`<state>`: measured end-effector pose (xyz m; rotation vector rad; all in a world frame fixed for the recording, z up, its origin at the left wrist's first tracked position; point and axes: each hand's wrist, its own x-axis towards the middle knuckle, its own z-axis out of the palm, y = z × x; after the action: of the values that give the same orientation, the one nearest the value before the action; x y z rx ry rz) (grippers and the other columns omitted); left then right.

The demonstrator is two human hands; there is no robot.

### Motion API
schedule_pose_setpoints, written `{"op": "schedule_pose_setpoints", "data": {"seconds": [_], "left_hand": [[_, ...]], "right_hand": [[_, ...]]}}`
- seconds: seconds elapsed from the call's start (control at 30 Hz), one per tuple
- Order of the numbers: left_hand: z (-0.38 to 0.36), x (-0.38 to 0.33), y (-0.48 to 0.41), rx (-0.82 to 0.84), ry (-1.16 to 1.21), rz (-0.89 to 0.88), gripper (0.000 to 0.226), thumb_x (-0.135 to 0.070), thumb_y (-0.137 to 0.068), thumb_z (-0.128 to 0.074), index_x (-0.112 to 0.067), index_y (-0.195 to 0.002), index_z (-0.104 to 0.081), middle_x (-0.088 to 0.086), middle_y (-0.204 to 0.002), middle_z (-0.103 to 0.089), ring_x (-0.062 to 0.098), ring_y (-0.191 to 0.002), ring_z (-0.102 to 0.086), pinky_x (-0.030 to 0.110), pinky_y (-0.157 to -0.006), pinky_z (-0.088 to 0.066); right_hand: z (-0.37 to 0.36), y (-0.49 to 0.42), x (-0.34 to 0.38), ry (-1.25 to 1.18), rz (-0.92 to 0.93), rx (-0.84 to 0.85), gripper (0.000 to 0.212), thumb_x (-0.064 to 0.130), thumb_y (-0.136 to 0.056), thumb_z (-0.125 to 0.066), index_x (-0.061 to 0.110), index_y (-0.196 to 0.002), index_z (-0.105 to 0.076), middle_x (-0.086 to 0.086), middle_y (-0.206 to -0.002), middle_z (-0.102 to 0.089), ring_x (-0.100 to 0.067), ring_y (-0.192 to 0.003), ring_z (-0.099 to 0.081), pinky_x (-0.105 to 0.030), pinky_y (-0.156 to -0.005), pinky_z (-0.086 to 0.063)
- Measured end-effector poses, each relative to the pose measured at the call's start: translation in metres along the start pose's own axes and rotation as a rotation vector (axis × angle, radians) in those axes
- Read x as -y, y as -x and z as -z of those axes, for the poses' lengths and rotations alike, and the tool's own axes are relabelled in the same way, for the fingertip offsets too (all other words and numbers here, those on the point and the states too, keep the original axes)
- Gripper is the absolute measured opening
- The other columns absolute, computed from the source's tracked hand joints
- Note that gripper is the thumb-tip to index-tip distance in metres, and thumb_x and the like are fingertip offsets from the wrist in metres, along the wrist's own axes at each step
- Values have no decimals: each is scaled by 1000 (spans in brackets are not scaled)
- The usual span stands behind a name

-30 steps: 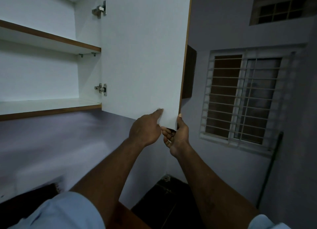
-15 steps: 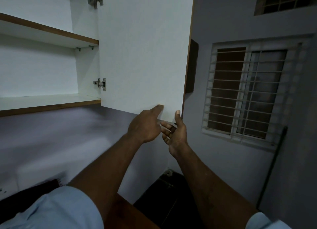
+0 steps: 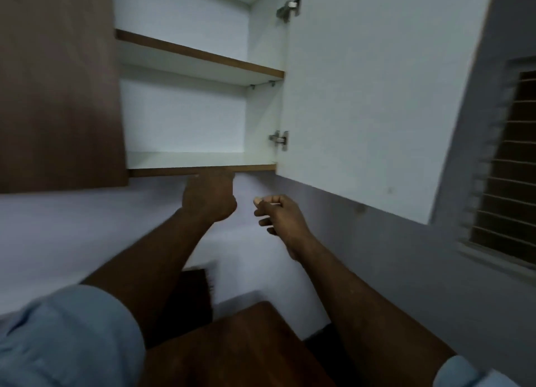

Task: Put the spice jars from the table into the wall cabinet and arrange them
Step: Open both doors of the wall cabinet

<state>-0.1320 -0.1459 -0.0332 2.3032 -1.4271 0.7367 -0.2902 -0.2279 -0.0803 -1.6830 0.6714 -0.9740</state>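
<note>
Fingers (image 3: 268, 201) of the right hand (image 3: 282, 217) curl loosely, empty, below the wall cabinet (image 3: 179, 119); left hand (image 3: 210, 198) at its edge, grip unclear.

The wall cabinet's (image 3: 185, 116) shelves (image 3: 200, 58) lie between a closed door (image 3: 58, 90), left, and open door (image 3: 368, 96), right, above the table (image 3: 246, 346).

The wall cabinet (image 3: 185, 119) is open. Its white door (image 3: 362, 96) is swung out to the right, and a brown door (image 3: 58, 82) on the left is closed. The left hand (image 3: 210, 198), blurred, reaches the cabinet's bottom edge. The right hand (image 3: 280, 215) is just beside it, fingers loosely curled, holding nothing.
</note>
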Motion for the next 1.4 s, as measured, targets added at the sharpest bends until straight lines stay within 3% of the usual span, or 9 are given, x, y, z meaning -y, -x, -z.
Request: {"op": "schedule_pose_setpoints", "data": {"seconds": [0.17, 0.3, 0.43, 0.5, 0.63, 0.8, 1.0, 1.2, 1.4], "left_hand": [[29, 97, 15, 41, -397, 94, 42, -28, -87, -50, -21, -127, -59, 1, -123, -66, 35, -132, -41, 66, -113, -20], [50, 138, 32, 79, -579, 72, 45, -31, -85, -57, -20, -128, -61, 2, -130, -61, 35, -133, -38, 71, -112, -19], [59, 162, 48, 84, -544, 121, 55, -28, -84, -62, -22, -138, -54, 4, -148, -46, 36, -141, -29, 66, -113, -25], [61, 170, 56, 90, -538, 172, 60, -29, -84, -63, -22, -142, -50, 4, -154, -40, 35, -144, -26, 64, -114, -25], [66, 187, 71, 85, -483, 283, 64, -29, -86, -63, -21, -147, -43, 6, -159, -35, 35, -145, -26, 62, -115, -26], [79, 195, 107, 51, -433, 377, 63, -38, -92, -61, -17, -149, -40, 6, -158, -38, 38, -138, -40, 58, -108, -35], [116, 170, 125, -98, -204, 319, 58, -51, -98, -54, -12, -141, -47, 9, -146, -50, 38, -111, -59, 47, -88, -53], [163, 132, 146, -220, -79, 249, 79, -62, -95, -50, -17, -156, -26, 12, -160, -33, 37, -125, -55, 50, -93, -54], [192, 121, 203, -384, -65, 265, 88, -49, -91, -60, -30, -159, -6, 12, -163, -23, 40, -116, -60, 50, -79, -58]], "right_hand": [[-87, -25, 17, -9, 47, 196, 37, 43, -87, -74, 19, -113, -65, 0, -105, -74, -18, -90, -70, -34, -76, -56], [-148, -43, 36, -40, 74, 336, 36, 36, -91, -71, 17, -121, -63, -4, -114, -69, -23, -105, -68, -41, -88, -57], [-200, -63, 58, -22, 127, 394, 19, 29, -92, -68, 24, -111, -64, -5, -117, -67, -26, -108, -64, -48, -96, -55], [-225, -71, 64, -6, 150, 421, 27, 25, -92, -66, 23, -118, -64, -5, -122, -65, -27, -112, -62, -49, -98, -53], [-255, -82, 65, 5, 189, 358, 43, 29, -88, -67, 18, -129, -62, 7, -106, -61, -19, -101, -61, -37, -90, -54], [-260, -70, 54, -68, 127, 347, 35, 35, -91, -65, 24, -124, -68, 6, -109, -71, -17, -97, -64, -33, -82, -54], [-236, -13, 65, -82, 177, 273, 26, 35, -80, -78, 26, -102, -67, 12, -94, -70, -9, -89, -65, -25, -72, -51], [-213, 67, 83, -18, 300, 224, 27, 26, -75, -84, 29, -92, -63, 15, -91, -68, -4, -87, -64, -21, -68, -50], [-221, 148, 97, -105, 447, 211, 26, 19, -72, -86, 24, -81, -62, 10, -76, -69, -10, -74, -68, -33, -71, -62]]}}
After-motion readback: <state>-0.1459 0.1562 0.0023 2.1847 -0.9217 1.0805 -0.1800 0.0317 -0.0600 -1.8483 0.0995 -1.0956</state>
